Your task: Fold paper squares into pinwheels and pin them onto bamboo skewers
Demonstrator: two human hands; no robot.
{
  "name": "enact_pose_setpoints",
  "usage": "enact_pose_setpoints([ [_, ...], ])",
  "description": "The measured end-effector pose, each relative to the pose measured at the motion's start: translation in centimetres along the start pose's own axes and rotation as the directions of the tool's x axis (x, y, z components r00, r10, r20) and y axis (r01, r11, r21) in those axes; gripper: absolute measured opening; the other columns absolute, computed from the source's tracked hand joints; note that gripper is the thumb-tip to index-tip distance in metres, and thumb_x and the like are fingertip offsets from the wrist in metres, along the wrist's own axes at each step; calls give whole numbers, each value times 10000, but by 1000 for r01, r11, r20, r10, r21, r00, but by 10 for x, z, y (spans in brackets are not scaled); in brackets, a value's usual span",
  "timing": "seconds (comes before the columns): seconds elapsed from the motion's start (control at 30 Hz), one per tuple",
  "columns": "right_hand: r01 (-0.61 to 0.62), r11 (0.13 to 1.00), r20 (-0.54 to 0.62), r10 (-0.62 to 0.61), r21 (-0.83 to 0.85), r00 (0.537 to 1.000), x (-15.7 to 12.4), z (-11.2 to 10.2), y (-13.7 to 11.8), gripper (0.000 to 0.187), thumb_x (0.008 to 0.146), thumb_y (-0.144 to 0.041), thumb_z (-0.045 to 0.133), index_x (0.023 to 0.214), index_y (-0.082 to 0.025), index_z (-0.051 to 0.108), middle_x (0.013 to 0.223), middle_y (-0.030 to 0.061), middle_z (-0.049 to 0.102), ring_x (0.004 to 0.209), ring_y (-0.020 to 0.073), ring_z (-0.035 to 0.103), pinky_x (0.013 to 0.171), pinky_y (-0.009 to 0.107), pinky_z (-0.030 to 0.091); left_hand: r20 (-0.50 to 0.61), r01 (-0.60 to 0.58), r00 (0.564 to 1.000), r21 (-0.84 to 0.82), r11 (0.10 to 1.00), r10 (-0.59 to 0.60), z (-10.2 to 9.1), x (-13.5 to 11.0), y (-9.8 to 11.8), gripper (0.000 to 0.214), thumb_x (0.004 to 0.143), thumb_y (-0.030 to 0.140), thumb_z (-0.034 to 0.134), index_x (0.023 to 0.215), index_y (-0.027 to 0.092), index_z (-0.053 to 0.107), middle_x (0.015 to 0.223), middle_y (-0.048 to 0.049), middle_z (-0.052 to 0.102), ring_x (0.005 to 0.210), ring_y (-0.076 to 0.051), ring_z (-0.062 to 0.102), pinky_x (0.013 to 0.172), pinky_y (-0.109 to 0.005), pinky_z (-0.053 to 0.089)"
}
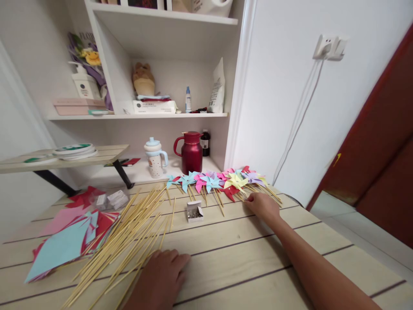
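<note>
My right hand (263,207) reaches to the far side of the table, its fingers pinched at the stick end of a pinwheel among the paper pinwheels (212,182). A yellow pinwheel (236,181) and a red pinwheel (229,193) lie just left of those fingers. Resting on the tabletop (238,267), my left hand (163,275) has nothing visible in it, its fingers loosely laid down. Beside it spreads a heap of thin wooden sticks (129,232). Between the hands and farther back stands an opened small box (195,213) with small metal pieces inside.
Coloured paper sheets (61,245) and small clear-wrapped boxes (118,199) lie at the left. A red jug (192,155) and a spotted cup (155,161) stand behind the pinwheels. A low raised stand (109,150) holds white-rimmed rolls. The wall (274,86) borders the right.
</note>
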State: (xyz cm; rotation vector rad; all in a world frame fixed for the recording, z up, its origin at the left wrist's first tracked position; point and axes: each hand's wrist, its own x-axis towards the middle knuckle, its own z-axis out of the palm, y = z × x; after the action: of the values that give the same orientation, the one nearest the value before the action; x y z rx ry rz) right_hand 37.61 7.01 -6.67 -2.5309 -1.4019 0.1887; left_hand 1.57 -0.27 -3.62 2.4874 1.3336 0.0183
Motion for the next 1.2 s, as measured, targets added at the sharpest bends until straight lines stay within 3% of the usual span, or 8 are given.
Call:
enact_pose_setpoints([
  [0.33, 44, 982, 22, -49, 182, 999, 5, -7, 16, 309, 936, -429, 584, 1050, -149, 651, 1010, 39, 679, 853, 170, 660, 748, 343, 564, 12, -3, 1000, 20, 1000, 3, -1, 0, 0, 343, 925, 206, 466, 1183, 243, 690, 1133, -88, 702, 1054, -278, 618, 937, -428, 445],
  [0.6, 4, 960, 28, -12, 281, 1000, 12, -3, 22, 298, 935, -402, 595, 1088, -151, 646, 1067, 51, 675, 893, 179, 663, 769, 355, 568, -11, -1, 1000, -4, 1000, 1, 2, 0, -2, 349, 915, 210, 482, 1195, 260, 685, 1128, -79, 701, 1050, -275, 615, 936, -424, 437],
  [1.03, 8, 963, -12, -5, 271, 1000, 13, 14, -10, 321, 941, -396, 587, 1158, -162, 624, 1144, 70, 658, 961, 196, 657, 828, 397, 561, -5, -4, 1000, 25, 1000, 4, 0, 0, 1, 355, 901, 185, 475, 1179, 255, 686, 1116, -78, 703, 1028, -262, 616, 908, -391, 436],
  [1.2, 16, 962, -81, 6, 271, 997, 11, 17, -13, 312, 943, -422, 576, 1119, -172, 636, 1102, 66, 669, 935, 181, 654, 829, 390, 552, 26, 2, 1000, 33, 999, -3, -3, 1, 2, 376, 904, 177, 459, 1204, 236, 679, 1134, -94, 698, 1052, -282, 612, 926, -419, 437],
])
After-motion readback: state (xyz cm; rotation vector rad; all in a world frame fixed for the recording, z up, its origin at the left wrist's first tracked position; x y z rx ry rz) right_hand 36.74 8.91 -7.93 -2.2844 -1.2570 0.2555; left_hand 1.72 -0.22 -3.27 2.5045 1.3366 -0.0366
